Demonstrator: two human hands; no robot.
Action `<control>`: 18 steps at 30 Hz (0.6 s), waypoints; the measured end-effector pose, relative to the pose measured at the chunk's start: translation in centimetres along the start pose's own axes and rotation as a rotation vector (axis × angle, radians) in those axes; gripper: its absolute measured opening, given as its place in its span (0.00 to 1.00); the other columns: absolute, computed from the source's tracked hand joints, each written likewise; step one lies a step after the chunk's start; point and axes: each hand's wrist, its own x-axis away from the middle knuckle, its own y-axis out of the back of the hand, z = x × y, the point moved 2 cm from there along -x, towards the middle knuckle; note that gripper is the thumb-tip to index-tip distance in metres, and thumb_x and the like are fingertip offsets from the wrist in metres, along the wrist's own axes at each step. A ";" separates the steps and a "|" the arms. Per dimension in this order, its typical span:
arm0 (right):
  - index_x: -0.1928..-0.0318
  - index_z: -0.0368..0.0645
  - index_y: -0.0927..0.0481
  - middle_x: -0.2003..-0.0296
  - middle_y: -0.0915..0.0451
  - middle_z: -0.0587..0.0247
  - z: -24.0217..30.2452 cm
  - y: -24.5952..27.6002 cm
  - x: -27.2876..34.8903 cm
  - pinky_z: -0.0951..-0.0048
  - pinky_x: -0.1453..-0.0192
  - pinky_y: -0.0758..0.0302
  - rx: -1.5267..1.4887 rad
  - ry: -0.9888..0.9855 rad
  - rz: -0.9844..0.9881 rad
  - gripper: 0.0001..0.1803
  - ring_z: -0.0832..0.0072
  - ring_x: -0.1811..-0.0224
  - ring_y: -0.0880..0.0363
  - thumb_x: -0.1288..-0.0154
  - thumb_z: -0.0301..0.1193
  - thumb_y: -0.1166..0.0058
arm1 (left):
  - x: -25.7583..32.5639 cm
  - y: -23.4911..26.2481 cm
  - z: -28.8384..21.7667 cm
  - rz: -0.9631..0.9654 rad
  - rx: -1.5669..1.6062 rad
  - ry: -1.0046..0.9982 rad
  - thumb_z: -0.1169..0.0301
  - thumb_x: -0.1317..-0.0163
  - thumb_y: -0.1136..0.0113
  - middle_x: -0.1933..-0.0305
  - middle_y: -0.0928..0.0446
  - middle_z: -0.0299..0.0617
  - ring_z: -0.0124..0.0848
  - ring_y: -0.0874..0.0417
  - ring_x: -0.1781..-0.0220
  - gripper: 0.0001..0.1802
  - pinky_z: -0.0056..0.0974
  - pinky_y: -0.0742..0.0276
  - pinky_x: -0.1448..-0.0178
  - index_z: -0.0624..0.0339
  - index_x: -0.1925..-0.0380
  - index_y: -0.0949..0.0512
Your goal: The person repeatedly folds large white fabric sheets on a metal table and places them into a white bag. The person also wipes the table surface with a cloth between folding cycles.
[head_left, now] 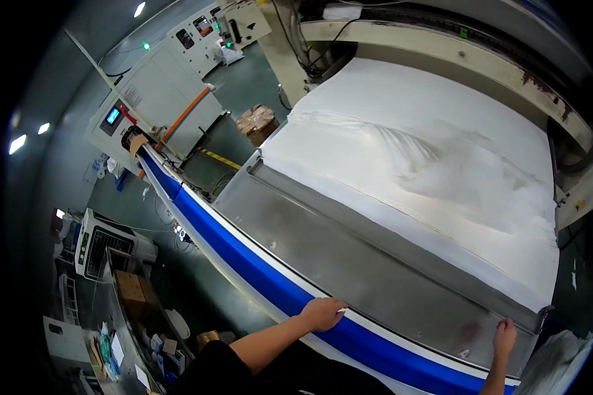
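The grey metal plate (362, 270) slopes across the middle of the scene, running from far left to near right, with the left hand (324, 313) at its near edge and the right hand (505, 334) over its near right end. Beyond the plate, on the far side of both hands and well apart from them, lies the broad white sheet material (342, 151); its surface is smooth toward the far side and rumpled into loose folds toward the middle and right. Along the plate's near edge runs a white rail (408, 343), and on the near side of that a blue strip (375, 347), which stretches away to the far left. The left hand is loosely closed, back upward, its curled fingers meeting at the white rail just beside the plate; whether something thin is pinched between them cannot be told. The right hand is curled too, its fingers bent inward, just left of the plate's right end; the view does not settle whether it grips anything, or whether it touches the metal or is held above it. The two hands are well apart, with bare plate and rail between them. Crumpled translucent plastic sheeting (560, 359) lies to the right of the right hand.
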 end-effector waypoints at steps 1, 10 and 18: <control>0.71 0.36 0.24 0.76 0.23 0.48 3.0 -0.4 0.9 0.58 0.64 0.29 0.019 -0.005 0.031 0.13 0.55 0.71 0.23 0.36 0.33 0.53 | 0.1 0.6 1.2 -0.014 0.005 -0.001 0.63 0.38 0.47 0.58 0.21 0.48 0.46 0.19 0.58 0.14 0.48 0.23 0.55 0.56 0.56 0.22; 0.68 0.38 0.29 0.74 0.25 0.48 21.5 -8.9 5.3 0.56 0.66 0.30 -0.022 0.229 0.177 0.11 0.52 0.71 0.23 0.34 0.34 0.53 | -3.3 8.0 17.7 -0.158 0.045 -0.068 0.66 0.40 0.46 0.65 0.21 0.49 0.48 0.20 0.63 0.12 0.48 0.24 0.58 0.55 0.58 0.21; 0.60 0.42 0.23 0.66 0.22 0.50 47.2 -19.2 6.2 0.59 0.60 0.27 0.093 0.619 0.421 0.09 0.52 0.64 0.23 0.35 0.33 0.53 | -10.2 16.0 31.1 -0.495 0.084 -0.055 0.68 0.44 0.44 0.55 0.24 0.48 0.47 0.24 0.54 0.13 0.48 0.27 0.50 0.56 0.58 0.23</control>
